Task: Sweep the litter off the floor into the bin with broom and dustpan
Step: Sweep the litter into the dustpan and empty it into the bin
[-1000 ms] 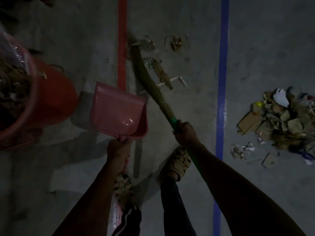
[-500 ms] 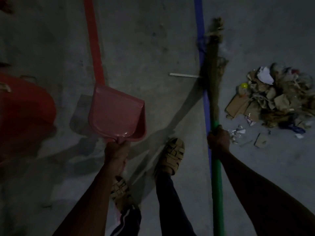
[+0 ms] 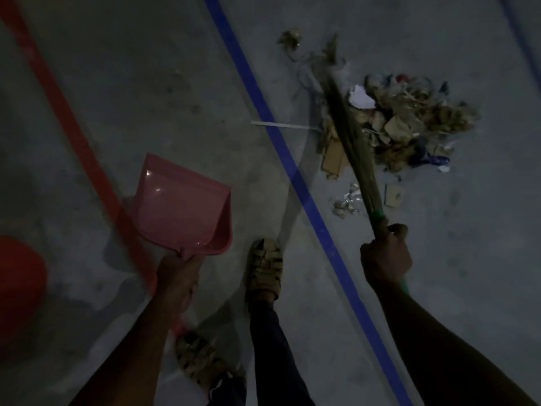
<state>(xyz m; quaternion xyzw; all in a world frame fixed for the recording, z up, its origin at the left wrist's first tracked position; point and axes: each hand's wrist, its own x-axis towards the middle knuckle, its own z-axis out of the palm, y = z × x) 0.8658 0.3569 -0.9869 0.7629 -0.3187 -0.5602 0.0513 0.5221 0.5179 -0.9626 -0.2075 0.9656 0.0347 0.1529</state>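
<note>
In the head view, the right hand (image 3: 385, 256) grips the green handle of the broom (image 3: 349, 136), whose bristles reach forward from it across the near side of the litter pile (image 3: 409, 121). The left hand (image 3: 178, 276) holds the pink dustpan (image 3: 181, 209) by its handle, raised and well apart from the pile, across the blue floor line (image 3: 292, 168). The red bin (image 3: 17, 285) sits beyond the left hand. A hard stroke could scatter light scraps, since the pan isn't set down to catch them.
</note>
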